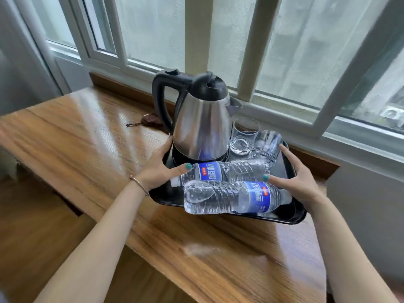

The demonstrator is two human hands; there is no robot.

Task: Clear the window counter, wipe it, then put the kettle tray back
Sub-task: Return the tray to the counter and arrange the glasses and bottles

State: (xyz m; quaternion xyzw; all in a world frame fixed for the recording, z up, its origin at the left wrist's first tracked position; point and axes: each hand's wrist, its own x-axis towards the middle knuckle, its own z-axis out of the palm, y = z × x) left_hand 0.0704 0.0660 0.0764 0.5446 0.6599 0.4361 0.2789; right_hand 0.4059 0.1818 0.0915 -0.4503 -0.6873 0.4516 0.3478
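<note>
A black tray (293, 212) sits on the wooden window counter (91, 136) near its right end. On it stand a steel kettle (203, 125) with a black handle and lid, an upright glass (242, 136) and a glass lying on its side (267, 145). Two water bottles lie across the tray's front, one behind (220, 171) and one nearer (231, 197). My left hand (160, 169) grips the tray's left edge, thumb over the rim. My right hand (299, 176) grips the right edge, thumb touching the nearer bottle.
A small dark object with a cord (148, 122) lies on the counter behind the kettle's handle. The window frame (284, 114) runs along the counter's back. A whitish smudge (201, 250) marks the wood in front of the tray. A grey wall (367, 215) stands at the right.
</note>
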